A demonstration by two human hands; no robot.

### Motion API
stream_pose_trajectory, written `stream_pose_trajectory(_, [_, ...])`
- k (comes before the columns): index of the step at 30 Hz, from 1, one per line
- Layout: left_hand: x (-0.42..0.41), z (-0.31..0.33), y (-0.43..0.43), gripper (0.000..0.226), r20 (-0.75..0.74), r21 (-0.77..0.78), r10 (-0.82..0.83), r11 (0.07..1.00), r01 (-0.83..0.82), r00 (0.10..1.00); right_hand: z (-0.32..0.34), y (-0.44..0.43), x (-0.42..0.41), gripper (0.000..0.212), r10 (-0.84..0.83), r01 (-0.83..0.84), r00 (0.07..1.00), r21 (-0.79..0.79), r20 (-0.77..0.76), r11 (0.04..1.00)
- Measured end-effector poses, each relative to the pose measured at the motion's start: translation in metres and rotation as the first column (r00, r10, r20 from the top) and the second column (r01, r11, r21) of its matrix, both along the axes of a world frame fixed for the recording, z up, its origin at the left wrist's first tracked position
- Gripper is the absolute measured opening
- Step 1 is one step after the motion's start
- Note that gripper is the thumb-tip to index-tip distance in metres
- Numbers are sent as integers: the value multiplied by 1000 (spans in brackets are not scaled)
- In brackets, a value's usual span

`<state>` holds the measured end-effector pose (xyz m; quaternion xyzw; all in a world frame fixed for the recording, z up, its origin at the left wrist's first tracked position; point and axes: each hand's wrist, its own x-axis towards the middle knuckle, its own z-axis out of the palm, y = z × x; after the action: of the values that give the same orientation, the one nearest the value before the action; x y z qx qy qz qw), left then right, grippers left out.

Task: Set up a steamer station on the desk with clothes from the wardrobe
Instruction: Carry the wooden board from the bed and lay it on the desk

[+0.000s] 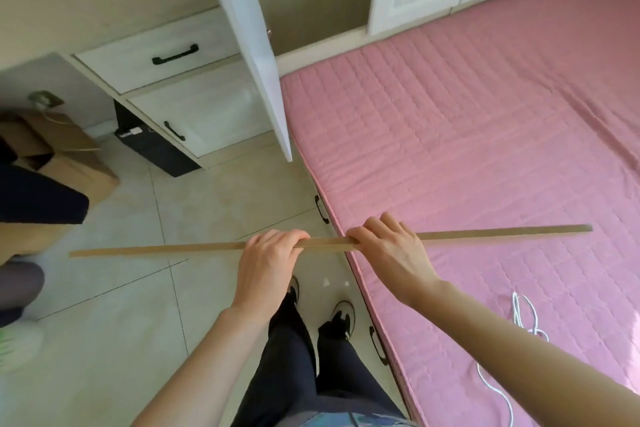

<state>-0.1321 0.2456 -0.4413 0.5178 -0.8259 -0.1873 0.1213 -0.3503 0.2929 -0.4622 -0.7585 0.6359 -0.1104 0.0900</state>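
Wooden stick (502, 231), long, thin and stiff, looks light. The left hand (266, 260) and right hand (388, 250) each grasp it overhand near its middle, a well-balanced hold.

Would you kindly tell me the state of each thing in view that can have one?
Long thin wooden strip: held level in the air.
Left hand: gripping the strip.
Right hand: gripping the strip.
White wardrobe door: open.
White upper drawer with black handle: closed.
White lower drawer with black handle: closed.
White cord: lying loose on pink quilted mattress.
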Motion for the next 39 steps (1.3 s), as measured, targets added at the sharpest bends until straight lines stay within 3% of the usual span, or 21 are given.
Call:
stream_pose_trajectory(8, [69,42,8,25,-29,-132,122,983,-125,992,46,-27,63,15,138,-129,990,-177,35,976])
stream_pose_trajectory(22, [217,69,22,22,-14,-200,364,912,-359,931,81,-71,214,20,330,-309,937,-173,111,935])
stream_pose_trajectory(39, [428,103,-70,31,-10,-260,382,891,-371,924,118,-171,423,12,375,-347,917,-191,136,918])
